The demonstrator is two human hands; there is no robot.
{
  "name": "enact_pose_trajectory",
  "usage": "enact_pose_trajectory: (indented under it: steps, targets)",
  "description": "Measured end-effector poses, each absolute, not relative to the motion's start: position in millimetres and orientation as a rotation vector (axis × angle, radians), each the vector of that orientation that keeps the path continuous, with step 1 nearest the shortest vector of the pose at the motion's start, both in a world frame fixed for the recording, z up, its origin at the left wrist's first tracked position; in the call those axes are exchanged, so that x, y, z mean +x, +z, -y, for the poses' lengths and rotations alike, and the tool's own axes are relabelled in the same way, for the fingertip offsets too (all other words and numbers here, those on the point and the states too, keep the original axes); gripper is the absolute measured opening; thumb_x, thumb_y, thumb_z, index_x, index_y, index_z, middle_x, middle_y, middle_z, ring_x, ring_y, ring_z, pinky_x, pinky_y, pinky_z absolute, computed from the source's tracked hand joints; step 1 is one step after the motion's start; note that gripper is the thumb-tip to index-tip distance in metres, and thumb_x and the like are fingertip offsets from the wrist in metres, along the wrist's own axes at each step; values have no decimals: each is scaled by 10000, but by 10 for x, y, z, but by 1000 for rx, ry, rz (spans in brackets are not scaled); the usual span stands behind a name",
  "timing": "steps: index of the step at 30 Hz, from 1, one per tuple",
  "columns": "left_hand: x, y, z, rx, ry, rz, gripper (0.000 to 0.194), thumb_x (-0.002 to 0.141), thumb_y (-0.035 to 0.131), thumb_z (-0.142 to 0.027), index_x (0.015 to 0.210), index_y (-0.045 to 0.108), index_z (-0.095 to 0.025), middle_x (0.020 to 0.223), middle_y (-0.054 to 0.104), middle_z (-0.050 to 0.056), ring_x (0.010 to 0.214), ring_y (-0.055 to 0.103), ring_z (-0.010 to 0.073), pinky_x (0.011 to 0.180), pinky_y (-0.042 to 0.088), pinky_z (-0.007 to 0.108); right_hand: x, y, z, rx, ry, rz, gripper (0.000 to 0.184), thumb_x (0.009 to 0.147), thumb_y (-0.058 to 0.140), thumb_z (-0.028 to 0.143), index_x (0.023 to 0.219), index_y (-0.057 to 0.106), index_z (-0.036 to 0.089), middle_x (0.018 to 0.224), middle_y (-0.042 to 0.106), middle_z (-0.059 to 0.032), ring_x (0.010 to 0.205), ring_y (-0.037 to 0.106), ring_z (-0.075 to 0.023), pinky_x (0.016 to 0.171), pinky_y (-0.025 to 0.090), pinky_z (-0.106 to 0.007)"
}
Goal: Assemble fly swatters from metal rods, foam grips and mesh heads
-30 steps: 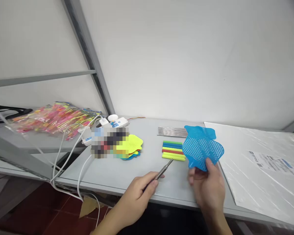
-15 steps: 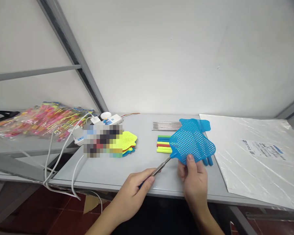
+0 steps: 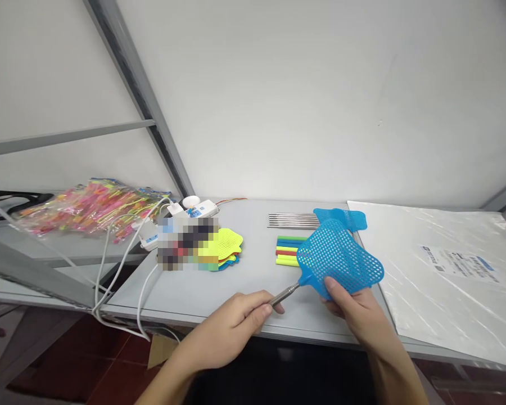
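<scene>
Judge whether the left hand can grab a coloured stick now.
Probably not: the left hand is closed on the metal rod, and the blue mesh hides the right ends of the sticks, though the left ends show.

Blue mesh paddle point(image 3: 339, 253) on metal rod point(image 3: 285, 294)

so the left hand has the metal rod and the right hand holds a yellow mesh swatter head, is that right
Not quite: the mesh swatter head in the right hand is blue, not yellow, as the head view shows. The left hand does have the metal rod.
</scene>
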State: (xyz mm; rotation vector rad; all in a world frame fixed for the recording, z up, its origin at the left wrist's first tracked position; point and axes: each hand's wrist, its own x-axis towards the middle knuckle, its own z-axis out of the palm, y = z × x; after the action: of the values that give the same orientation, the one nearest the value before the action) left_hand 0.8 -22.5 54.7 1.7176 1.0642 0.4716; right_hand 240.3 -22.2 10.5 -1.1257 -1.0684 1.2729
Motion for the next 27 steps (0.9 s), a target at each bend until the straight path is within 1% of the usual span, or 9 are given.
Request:
enact_pose_trajectory:
  steps: [2, 5, 9, 11, 13, 16, 19, 22, 27]
  targets:
    - [-35, 728, 143, 1706, 348, -1004, 430, 979, 373, -490, 1049, 655, -174, 583, 405, -60, 510, 395, 105, 502, 335, 188, 2432, 170, 250, -1146, 1310, 1051, 368, 806, 673, 523, 716, 518, 202, 637, 492, 30, 539, 412, -105, 493, 358, -241]
    - [-33, 1022, 11, 1792, 231, -960, 412, 974, 379, -484, 1011, 666, -191, 578, 426, -65, 470, 390, 94, 487, 330, 187, 2458, 260, 290, -1102, 1315, 1094, 393, 851, 618, 529, 670, 518, 195, 577, 416, 47, 498, 334, -92, 472, 282, -242]
    - [150, 1169, -53, 2009, 286, -988, 354, 957, 438, -413, 916, 725, -209, 641, 526, -36, 577, 479, 111, 539, 345, 184, 2458, 352, 329, -1041, 1313, 1346, 529, 906, 476, 605, 615, 570, 173, 529, 293, 55, 498, 272, -96, 486, 211, -262]
    - [272, 1085, -16, 2023, 325, -969, 365, 965, 419, -396, 925, 726, -203, 639, 538, -32, 589, 484, 117, 542, 343, 190, 2441, 368, 335, -1049, 1237, 1279, 566, 893, 449, 651, 603, 556, 177, 535, 282, 55, 504, 263, -99, 490, 209, -266]
    - [376, 932, 45, 1989, 387, -949, 388, 978, 388, -402, 969, 716, -194, 635, 534, -33, 588, 475, 120, 548, 347, 197, 2421, 355, 326, -1072, 1099, 1104, 552, 878, 467, 660, 582, 483, 195, 540, 319, 50, 504, 277, -101, 488, 229, -267]
    - [476, 673, 125, 1950, 491, -942, 397, 991, 365, -413, 962, 694, -193, 686, 571, -25, 639, 499, 129, 612, 375, 212, 2412, 300, 287, -1113, 959, 980, 497, 895, 504, 591, 588, 395, 215, 541, 375, 44, 497, 311, -103, 478, 250, -268]
    - [508, 474, 177, 1926, 511, -984, 379, 999, 357, -420, 931, 668, -213, 786, 632, -10, 748, 548, 156, 714, 393, 236, 2442, 267, 249, -1151, 915, 1105, 467, 933, 490, 507, 590, 346, 224, 528, 342, 55, 494, 322, -103, 500, 278, -273]
    - [494, 352, 238, 1864, 495, -1081, 359, 996, 356, -453, 971, 642, -240, 906, 659, 13, 883, 565, 192, 793, 391, 257, 2471, 292, 240, -1235, 947, 1276, 460, 956, 469, 459, 583, 334, 225, 534, 352, 53, 519, 348, -107, 560, 320, -277]
    - [472, 265, 359, 1797, 459, -1132, 419, 992, 293, -519, 906, 582, -228, 716, 585, 7, 709, 522, 181, 609, 345, 245, 2441, 343, 261, -1260, 1151, 1355, 456, 984, 412, 461, 602, 321, 230, 527, 342, 63, 506, 335, -102, 565, 314, -276]
